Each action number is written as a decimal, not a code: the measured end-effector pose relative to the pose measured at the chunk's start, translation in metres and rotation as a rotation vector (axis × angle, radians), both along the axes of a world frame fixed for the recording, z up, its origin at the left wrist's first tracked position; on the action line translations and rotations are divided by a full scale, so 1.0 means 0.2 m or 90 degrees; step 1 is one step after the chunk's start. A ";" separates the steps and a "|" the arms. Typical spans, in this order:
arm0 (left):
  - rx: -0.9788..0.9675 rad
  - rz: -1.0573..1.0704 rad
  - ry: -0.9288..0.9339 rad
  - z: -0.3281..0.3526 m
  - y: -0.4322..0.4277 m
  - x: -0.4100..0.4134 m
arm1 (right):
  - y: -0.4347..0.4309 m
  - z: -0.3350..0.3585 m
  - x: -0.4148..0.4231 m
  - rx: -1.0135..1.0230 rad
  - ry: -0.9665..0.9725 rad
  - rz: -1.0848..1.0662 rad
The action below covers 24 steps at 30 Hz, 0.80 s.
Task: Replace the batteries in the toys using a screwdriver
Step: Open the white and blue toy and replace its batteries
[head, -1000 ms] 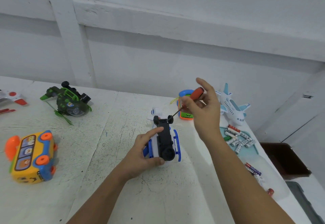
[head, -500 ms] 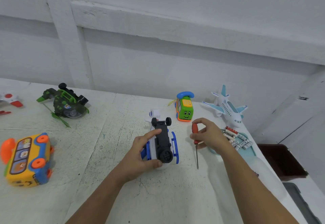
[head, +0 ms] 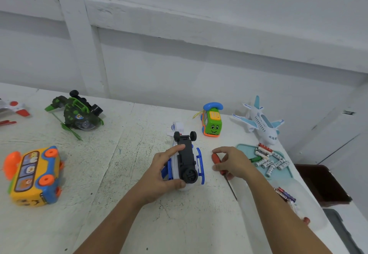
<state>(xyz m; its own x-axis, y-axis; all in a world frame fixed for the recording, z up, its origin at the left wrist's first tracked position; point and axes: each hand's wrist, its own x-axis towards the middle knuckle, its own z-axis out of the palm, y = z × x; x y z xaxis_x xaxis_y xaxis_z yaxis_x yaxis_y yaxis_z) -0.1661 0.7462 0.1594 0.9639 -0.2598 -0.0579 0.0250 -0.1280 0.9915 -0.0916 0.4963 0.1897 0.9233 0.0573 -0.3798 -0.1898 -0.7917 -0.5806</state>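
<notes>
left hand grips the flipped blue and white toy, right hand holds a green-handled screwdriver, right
No: the head view shows the screwdriver handle is red, not green. The left hand grips the flipped blue and white toy; the right hand holds the screwdriver.

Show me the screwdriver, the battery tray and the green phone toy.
screwdriver [head: 216, 158], head view, red handle.
battery tray [head: 246, 148], head view, bare teal corner.
phone toy [head: 213, 127], head view, green smiling front.

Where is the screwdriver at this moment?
In the head view, the screwdriver is right of centre, on or just above the table, its red handle held by the right hand, between the upturned blue-and-white toy and the battery tray.
</notes>
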 end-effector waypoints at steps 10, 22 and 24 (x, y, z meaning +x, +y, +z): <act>-0.004 -0.008 -0.006 0.00 0.00 -0.01 | -0.01 0.01 -0.02 -0.076 -0.063 0.026; 0.012 0.103 -0.046 0.01 -0.04 0.05 | 0.26 0.12 -0.26 0.247 -0.271 0.058; 0.016 0.124 -0.062 0.02 -0.04 0.07 | 0.30 0.11 -0.27 0.202 -0.289 0.080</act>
<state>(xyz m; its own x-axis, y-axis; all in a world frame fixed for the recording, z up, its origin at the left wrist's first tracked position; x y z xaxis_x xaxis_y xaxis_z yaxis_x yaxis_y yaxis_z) -0.1531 0.7377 0.1635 0.9971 -0.0680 0.0340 -0.0442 -0.1548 0.9870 -0.1450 0.5563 0.2112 0.9685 0.2245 0.1075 0.2193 -0.5654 -0.7951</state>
